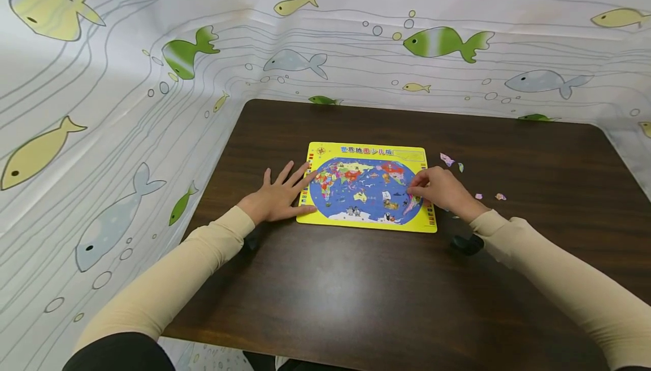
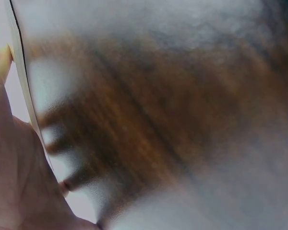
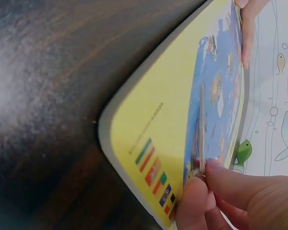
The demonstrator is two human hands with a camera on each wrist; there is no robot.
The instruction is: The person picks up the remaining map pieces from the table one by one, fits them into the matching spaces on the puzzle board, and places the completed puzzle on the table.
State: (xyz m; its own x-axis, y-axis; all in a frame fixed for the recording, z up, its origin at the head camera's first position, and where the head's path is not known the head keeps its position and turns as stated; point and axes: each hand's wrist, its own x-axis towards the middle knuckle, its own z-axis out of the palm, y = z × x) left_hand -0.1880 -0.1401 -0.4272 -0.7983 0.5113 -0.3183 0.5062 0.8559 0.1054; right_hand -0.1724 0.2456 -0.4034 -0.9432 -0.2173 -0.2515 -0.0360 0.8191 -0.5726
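Observation:
A world map puzzle board (image 1: 373,184) with a yellow border and blue oval sea lies on the dark table. My left hand (image 1: 277,198) is spread flat at its left side, fingertips over the border and thumb on the lower left corner. In the left wrist view the thumb (image 2: 0,67) rests along the board's edge. At the right part of the map, my right hand (image 1: 445,189) pinches a thin puzzle piece (image 3: 202,129) between thumb and fingers. That piece stands tilted up on edge over the blue sea, its printed face mostly hidden in the right wrist view.
Right of the board, several small loose pieces lie on the table, among them a pink one (image 1: 447,160) and a greenish one (image 1: 460,167). A dark object (image 1: 467,245) sits under the right wrist. Fish-patterned white cloth (image 1: 356,32) hangs behind the table (image 1: 325,292).

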